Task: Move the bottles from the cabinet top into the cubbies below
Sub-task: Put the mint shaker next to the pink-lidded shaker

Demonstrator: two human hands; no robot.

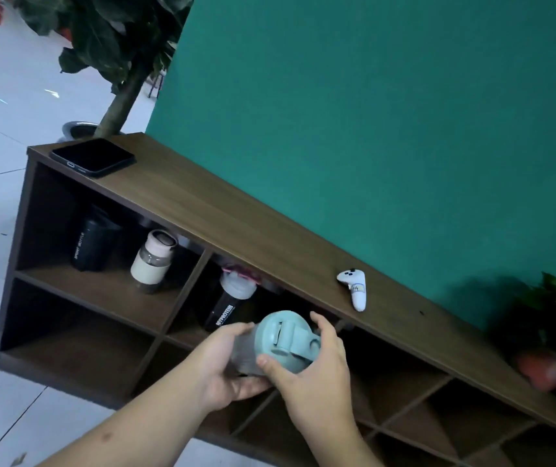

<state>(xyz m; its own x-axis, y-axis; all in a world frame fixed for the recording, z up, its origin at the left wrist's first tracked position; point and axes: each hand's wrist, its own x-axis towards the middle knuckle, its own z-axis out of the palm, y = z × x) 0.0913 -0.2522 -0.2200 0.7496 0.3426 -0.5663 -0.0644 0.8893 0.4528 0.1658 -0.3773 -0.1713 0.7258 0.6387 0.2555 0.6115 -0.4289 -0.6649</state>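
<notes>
Both my hands hold a grey bottle with a pale teal lid [281, 335] in front of the cabinet's upper cubbies. My left hand [226, 365] wraps its body from below and my right hand [310, 369] grips the lid. The dark wooden cabinet [222, 214] runs diagonally across the view. In its upper left cubby stand a black sport bottle [92, 244] and a cream bottle with a pink cap [153, 261]. The adjacent cubby holds a black bottle with a clear lid and pink loop [229, 305].
A black phone [92, 156] lies at the cabinet top's left end and a white controller [354, 289] further right. A green wall stands behind. A potted tree [114, 62] is at the left end, a leafy plant [553, 318] at the right. The lower cubbies look dark.
</notes>
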